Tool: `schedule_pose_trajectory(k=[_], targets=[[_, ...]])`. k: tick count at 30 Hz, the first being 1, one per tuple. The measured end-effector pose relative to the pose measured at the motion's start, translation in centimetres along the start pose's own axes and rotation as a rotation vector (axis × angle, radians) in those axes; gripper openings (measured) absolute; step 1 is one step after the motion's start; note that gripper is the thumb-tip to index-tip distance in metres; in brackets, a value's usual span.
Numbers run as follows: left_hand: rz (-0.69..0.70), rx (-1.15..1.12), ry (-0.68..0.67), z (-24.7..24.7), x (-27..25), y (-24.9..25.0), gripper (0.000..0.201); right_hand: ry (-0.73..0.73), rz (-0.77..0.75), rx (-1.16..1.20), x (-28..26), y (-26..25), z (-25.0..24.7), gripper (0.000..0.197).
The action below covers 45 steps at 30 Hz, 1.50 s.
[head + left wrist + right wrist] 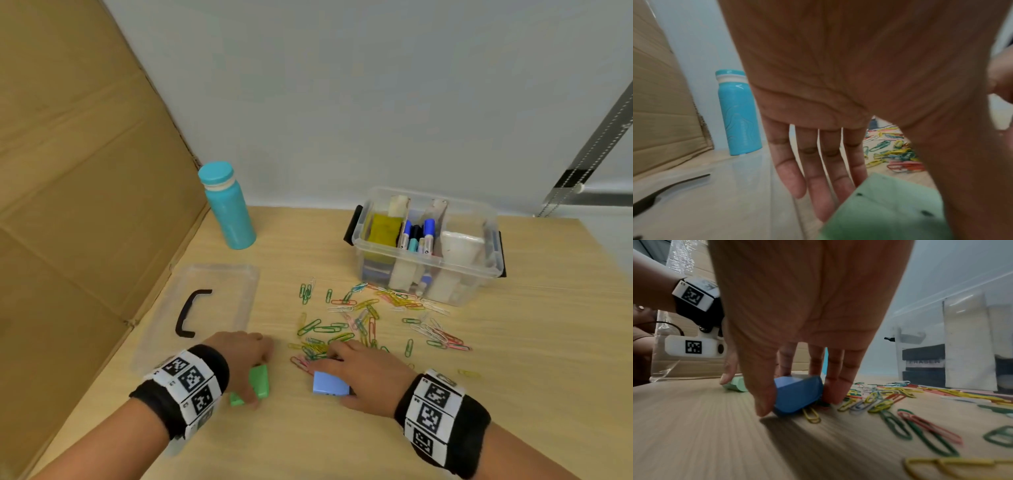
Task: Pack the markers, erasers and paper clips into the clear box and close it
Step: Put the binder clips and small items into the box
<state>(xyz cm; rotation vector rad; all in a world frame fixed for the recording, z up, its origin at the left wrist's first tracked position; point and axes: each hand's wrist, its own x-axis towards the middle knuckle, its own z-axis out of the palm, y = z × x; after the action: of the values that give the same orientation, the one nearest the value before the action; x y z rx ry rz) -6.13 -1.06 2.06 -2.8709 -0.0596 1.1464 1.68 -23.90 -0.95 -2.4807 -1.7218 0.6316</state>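
Note:
A green eraser (262, 380) lies on the wooden table near the front. My left hand (245, 359) holds it between the thumb on its near end and the index finger at its far side; the other fingers (818, 170) stay straight. Right of it my right hand (354, 366) pinches a blue eraser (797, 394) between thumb and fingers, one edge tilted off the table. Several coloured paper clips (359, 322) are scattered just beyond. The clear box (428, 259) stands open at the back right, with markers (416, 233) and other erasers in its compartments.
The clear lid (219, 291) with a black handle lies flat left of the clips. A teal bottle (227, 209) stands behind it. A cardboard sheet (85, 188) leans along the left side. A wall closes off the back.

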Motion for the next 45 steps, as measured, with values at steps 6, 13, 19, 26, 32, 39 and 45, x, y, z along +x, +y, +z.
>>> schedule_pose_trajectory(k=[6, 13, 19, 26, 32, 39, 45], targets=[[0.047, -0.128, 0.123, -0.6, 0.6, -0.3, 0.053, 0.063, 0.099, 0.122, -0.4, -0.3, 0.2, 0.063], [0.256, -0.696, 0.542, -3.3, 2.0, -0.4, 0.048, 0.335, 0.276, 0.572, -3.1, 0.9, -2.5, 0.021], [0.338, -0.910, 0.700, -4.3, 4.3, 0.4, 0.049, 0.676, 0.408, 0.704, -5.5, 3.1, -8.2, 0.006], [0.391, -0.990, 0.773, -4.8, 5.3, 1.0, 0.049, 0.916, 0.567, 0.523, -2.1, 7.9, -15.9, 0.017], [0.405, -1.019, 0.768, -4.4, 5.3, 0.5, 0.049, 0.576, 0.769, 0.338, 4.4, 11.3, -19.0, 0.026], [0.394, -1.057, 0.772, -3.9, 5.3, 0.0, 0.048, 0.128, 0.860, 0.057, 9.9, 20.5, -17.8, 0.053], [0.401, -1.055, 0.742, -3.4, 5.3, 0.0, 0.047, 0.318, 0.897, 0.094, 8.9, 14.7, -19.4, 0.035]])
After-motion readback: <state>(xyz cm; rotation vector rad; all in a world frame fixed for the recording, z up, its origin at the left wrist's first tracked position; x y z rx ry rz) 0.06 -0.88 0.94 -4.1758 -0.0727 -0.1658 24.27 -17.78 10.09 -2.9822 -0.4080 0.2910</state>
